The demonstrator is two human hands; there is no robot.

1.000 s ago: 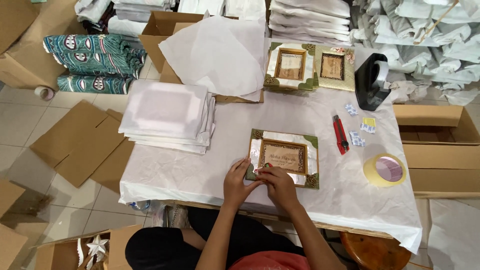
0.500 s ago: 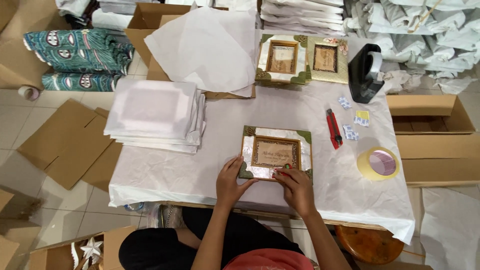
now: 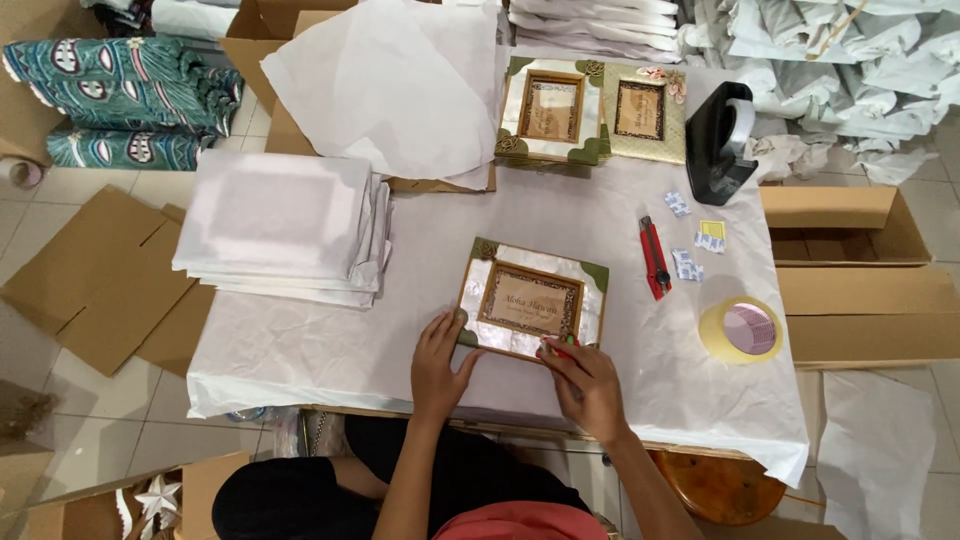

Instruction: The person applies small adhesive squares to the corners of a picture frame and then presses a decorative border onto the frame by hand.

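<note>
Frame (image 3: 532,299) lies flat on the papered table (image 3: 300,350); I see my left hand (image 3: 438,362) and right hand (image 3: 585,380) with fingertips spread, pressing its near edge, gripping nothing. It looks stiff, light, with fragile glossy shell inlay; best held by the wooden edges. Red cutter (image 3: 654,258) and tape roll (image 3: 741,330) lie right.

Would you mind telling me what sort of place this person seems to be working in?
Probably a small packing or craft workshop. The left hand and right hand rest on a decorated picture frame on a paper-covered table, with a stack of wrapping paper, a tape dispenser and cardboard boxes nearby.
</note>
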